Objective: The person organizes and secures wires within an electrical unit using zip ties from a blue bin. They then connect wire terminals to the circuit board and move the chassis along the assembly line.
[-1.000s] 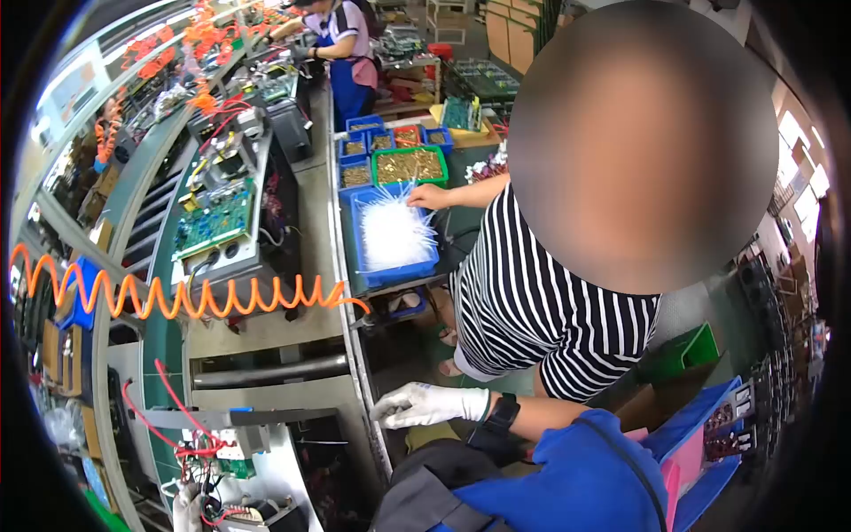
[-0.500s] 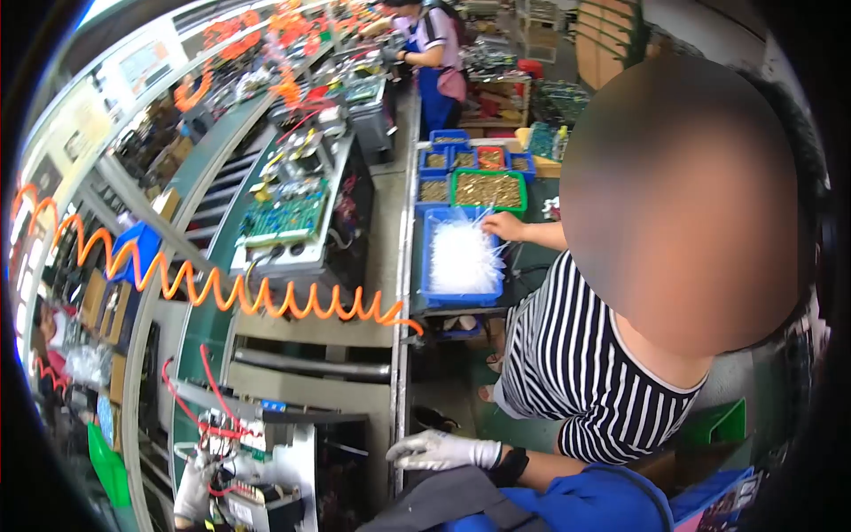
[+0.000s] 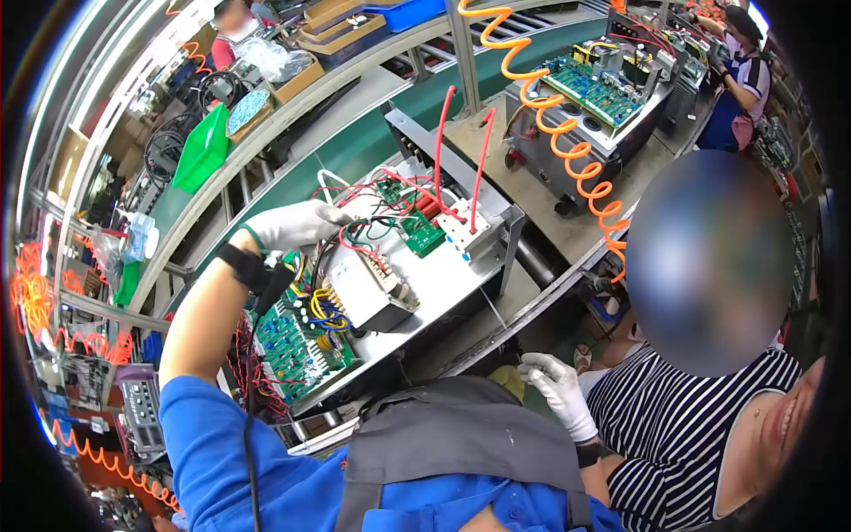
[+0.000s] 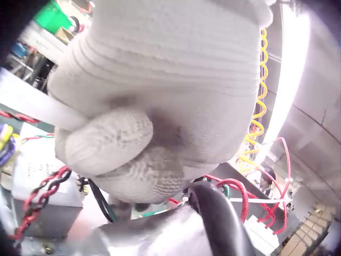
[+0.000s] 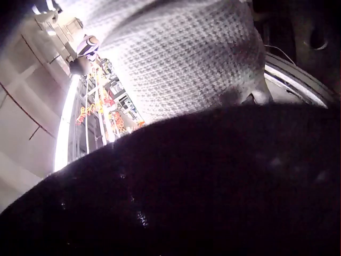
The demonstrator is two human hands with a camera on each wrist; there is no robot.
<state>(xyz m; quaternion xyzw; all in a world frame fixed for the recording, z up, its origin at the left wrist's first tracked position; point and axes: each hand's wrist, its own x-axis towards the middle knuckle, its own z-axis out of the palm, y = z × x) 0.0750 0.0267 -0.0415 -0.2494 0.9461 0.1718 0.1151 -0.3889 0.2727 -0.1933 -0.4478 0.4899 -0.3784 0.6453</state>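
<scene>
In the head view my gloved left hand (image 3: 300,225) reaches over an opened metal chassis (image 3: 452,288), its fingertips at a bundle of thin wires (image 3: 359,232). The left wrist view shows the thumb folded against the fingers, pinching a white strip (image 4: 40,100) that looks like a cable tie. Just below the hand sits a transformer (image 3: 368,288), with a green circuit board (image 3: 297,350) at the near left. My gloved right hand (image 3: 560,395) hangs in front of my body, fingers loosely bent and holding nothing visible. Dark material hides much of the right wrist view.
A person in a striped top (image 3: 678,443) stands close on my right. An orange coiled hose (image 3: 567,133) hangs across the line. Beyond it stands a second chassis with a circuit board (image 3: 598,89). Two red cables (image 3: 483,160) stick up from my chassis.
The head view has swung left and down onto the chassis, and the bins have left view. My left hand stays at the wires; my right hand remains beside my body without anything in it.
</scene>
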